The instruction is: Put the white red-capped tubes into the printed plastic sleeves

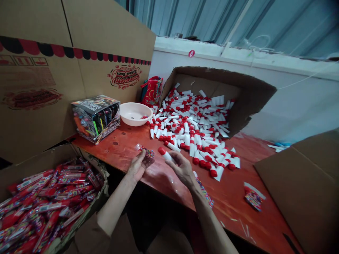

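My left hand is closed on a small printed plastic wrapper, colourful with a clear end, above the front edge of the red table. To its right, my right hand grips a white tube with a red cap, the cap pointing up and left toward the wrapper. Tube and wrapper are apart. Behind the hands spreads a heap of similar white tubes, spilling from a cardboard box lying on its side. Partly behind my right forearm lies a strip of printed wrappers.
A pale pink bowl stands beside a display box at the back left. At lower left, an open carton holds many filled red packets. A printed packet lies on the red table at right, near another cardboard box.
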Demonstrator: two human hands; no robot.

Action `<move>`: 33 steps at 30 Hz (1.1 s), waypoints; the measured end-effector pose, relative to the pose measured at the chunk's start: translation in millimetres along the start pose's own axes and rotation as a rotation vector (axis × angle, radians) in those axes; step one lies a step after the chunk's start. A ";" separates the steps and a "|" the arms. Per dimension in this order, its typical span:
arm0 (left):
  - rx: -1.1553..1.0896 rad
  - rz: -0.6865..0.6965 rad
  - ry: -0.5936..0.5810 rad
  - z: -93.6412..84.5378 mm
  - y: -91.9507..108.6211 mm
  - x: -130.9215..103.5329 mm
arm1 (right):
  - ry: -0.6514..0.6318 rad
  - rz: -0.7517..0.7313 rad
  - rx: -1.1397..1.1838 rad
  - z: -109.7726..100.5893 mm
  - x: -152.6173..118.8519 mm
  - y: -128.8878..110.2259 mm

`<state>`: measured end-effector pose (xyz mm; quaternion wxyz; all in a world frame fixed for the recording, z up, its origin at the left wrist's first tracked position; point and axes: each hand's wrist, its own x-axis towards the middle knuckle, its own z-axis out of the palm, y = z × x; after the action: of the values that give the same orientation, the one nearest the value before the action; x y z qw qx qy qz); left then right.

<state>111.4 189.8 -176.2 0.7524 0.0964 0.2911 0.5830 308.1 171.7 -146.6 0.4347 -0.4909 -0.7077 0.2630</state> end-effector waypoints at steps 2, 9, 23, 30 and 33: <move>0.012 0.005 -0.030 1.7 -3.6 -1.0 | -0.027 -0.030 -0.066 -4.4 -14.6 -15.2; 0.039 0.043 -0.080 8.4 -12.8 -6.0 | 0.042 -0.133 -0.366 -6.7 -29.6 -17.7; 0.246 0.102 -0.160 19.7 -34.6 -11.7 | 0.169 0.091 -0.027 31.4 -26.0 -19.4; 0.272 0.062 -0.139 13.7 -33.6 -21.1 | 0.062 0.300 0.190 34.3 -43.0 -5.2; 0.309 -0.038 -0.241 12.4 -40.2 -28.3 | 0.118 0.335 0.249 38.6 -54.2 -1.2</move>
<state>147.0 153.7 -176.4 0.7690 0.2741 0.2866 0.5014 281.4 123.2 -183.6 0.4827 -0.5589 -0.5516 0.3879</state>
